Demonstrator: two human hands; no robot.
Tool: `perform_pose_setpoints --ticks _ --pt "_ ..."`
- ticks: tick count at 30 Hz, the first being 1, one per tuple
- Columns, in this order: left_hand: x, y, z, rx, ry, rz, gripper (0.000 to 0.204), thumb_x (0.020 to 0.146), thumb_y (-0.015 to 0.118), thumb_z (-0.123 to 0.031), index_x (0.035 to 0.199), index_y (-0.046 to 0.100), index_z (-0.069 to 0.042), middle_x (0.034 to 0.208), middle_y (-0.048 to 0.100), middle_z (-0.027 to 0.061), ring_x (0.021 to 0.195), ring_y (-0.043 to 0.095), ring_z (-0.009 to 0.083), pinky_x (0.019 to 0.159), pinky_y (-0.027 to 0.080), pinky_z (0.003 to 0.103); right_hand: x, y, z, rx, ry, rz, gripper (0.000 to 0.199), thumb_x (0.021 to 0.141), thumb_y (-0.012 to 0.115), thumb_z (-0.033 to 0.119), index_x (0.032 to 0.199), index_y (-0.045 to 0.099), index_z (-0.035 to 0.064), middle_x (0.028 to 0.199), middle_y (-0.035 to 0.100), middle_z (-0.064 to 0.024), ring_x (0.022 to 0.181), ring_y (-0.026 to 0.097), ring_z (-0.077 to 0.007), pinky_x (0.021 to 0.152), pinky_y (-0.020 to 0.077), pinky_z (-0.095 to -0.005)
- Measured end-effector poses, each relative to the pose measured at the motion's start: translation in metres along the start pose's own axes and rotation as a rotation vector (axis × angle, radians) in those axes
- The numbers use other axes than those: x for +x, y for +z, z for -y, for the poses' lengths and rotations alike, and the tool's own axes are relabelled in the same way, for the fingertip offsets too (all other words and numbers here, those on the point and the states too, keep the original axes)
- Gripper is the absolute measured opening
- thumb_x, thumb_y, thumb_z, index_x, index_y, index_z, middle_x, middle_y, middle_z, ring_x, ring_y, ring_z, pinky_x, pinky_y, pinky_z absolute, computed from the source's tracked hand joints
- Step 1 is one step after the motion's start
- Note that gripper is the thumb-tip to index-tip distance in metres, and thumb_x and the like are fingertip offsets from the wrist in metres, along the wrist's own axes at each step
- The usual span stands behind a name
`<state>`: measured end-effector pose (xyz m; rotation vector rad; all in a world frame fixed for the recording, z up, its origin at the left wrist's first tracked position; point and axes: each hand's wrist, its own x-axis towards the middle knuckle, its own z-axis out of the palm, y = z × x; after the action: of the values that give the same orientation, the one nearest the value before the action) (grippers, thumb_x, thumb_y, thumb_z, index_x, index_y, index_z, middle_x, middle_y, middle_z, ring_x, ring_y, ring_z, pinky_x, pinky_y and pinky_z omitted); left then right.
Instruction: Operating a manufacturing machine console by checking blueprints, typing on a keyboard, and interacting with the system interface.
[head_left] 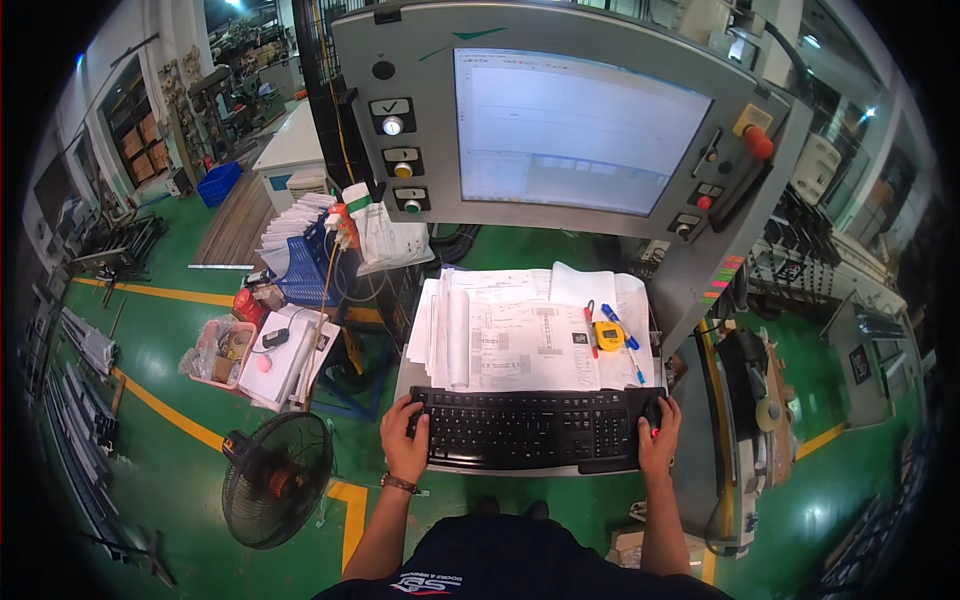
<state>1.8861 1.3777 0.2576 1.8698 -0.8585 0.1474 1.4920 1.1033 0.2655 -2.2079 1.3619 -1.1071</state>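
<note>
- At the bottom centre of the frame I see my dark shirt, with both forearms rising from it toward the bench (415,372).
- My left hand (404,437), a watch (398,484) on its wrist, lies on the left end of the black keyboard (525,428), fingers spread loosely over the keys and gripping nothing.
- My right hand (657,440) is curled over a black mouse (654,411) at the keyboard's right end, just beside it; the fingers are narrowly cupped around the mouse.
- The keyboard sits at the near edge of the bench, in the lower middle of the frame.
- Just behind the keyboard lies a spread of paper drawings (520,335) with a rolled sheet on top at the left.
- On the right part of the papers rest a yellow tape measure (608,335), a red pen (590,328) and a blue pen (622,332).
- Lower left, on the green floor, stands a black fan (277,478).
- Farther off, in the upper middle, a grey control panel carries a lit screen (572,130), round buttons to its left and a red stop button (758,141) to its right.
</note>
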Motion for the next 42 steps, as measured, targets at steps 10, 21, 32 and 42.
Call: perform_pose_setpoints --ticks 10,21,32,42 --pt "0.0004 -0.0012 0.0002 0.007 0.007 0.010 0.025 0.093 0.075 -0.010 0.118 0.075 -0.007 0.137 0.069 0.0140 0.127 0.062 0.0373 0.112 0.045 0.047 -0.0007 -0.0002 -0.0004 -0.010 0.018 0.002 0.053 0.095 0.072 0.013 0.145 0.058 0.0010 0.159 0.046 -0.0267 0.147 0.047 -0.0466 0.121 0.0402 -0.0493" --pt "0.0004 0.0009 0.0025 -0.003 0.014 0.011 0.024 0.095 0.074 -0.011 0.119 0.074 -0.006 0.137 0.069 0.0142 0.127 0.062 0.0364 0.111 0.045 0.047 -0.0042 0.0012 -0.0031 -0.014 0.046 -0.077 0.054 0.090 0.072 0.010 0.142 0.060 0.0012 0.153 0.051 -0.0260 0.141 0.052 -0.0467 0.116 0.0448 -0.0503" --pt "0.0005 0.0022 0.0009 0.010 0.012 0.016 0.024 0.096 0.073 -0.011 0.119 0.074 -0.005 0.138 0.069 0.0145 0.128 0.062 0.0359 0.112 0.045 0.046 -0.0040 -0.0034 0.0022 -0.005 0.065 -0.066 0.054 0.087 0.073 0.009 0.139 0.062 0.0034 0.152 0.053 -0.0233 0.140 0.053 -0.0448 0.116 0.0462 -0.0493" --pt "0.0018 0.0017 0.0013 -0.002 -0.010 0.033 0.023 0.098 0.072 -0.009 0.119 0.074 -0.003 0.138 0.068 0.0166 0.128 0.062 0.0356 0.112 0.046 0.045 -0.0021 -0.0010 0.0019 0.001 0.057 -0.079 0.050 0.088 0.074 0.010 0.136 0.065 0.0040 0.151 0.054 -0.0226 0.137 0.056 -0.0446 0.113 0.0477 -0.0485"
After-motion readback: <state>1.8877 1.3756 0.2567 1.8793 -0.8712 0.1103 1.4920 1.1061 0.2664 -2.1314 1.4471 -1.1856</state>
